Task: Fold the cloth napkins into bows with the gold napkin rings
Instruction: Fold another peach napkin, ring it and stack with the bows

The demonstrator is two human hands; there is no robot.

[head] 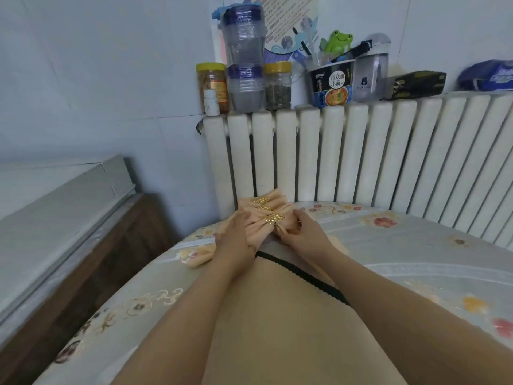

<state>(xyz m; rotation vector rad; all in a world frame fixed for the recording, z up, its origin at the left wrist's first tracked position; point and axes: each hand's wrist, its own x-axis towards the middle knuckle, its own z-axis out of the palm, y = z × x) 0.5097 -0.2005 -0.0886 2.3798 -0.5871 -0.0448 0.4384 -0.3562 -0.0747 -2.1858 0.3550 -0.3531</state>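
Napkin bows, peach cloth, three ringed — nearest one in hand

Napkin bows lie in a short row on the flowered tablecloth, at the far edge of the table against the white radiator.

Item 1: nearest bow, peach cloth gathered at its waist by a gold napkin ring. Left hand lies over its left wing, fingers fairly straight and pressing the cloth flat. Right hand has its fingertips curled into the right wing, pinching the folds. Judged purpose: one side is steadied while the other is spread and evened, so the ring sits central.

Items 2 and 3: middle bow and far bow, each with its own gold ring, lying just behind item 1 and overlapping it slightly. Neither is touched; they look finished and parked out of the working space.

Item 4: loose peach cloth beside the left wrist, partly hidden; whether it is ringed cannot be told. More peach cloth shows past the right forearm, also partly hidden.

Sundries, on the radiator top: yellow-lidded jars, stacked clear containers, an instant-noodle cup holding a green frog.
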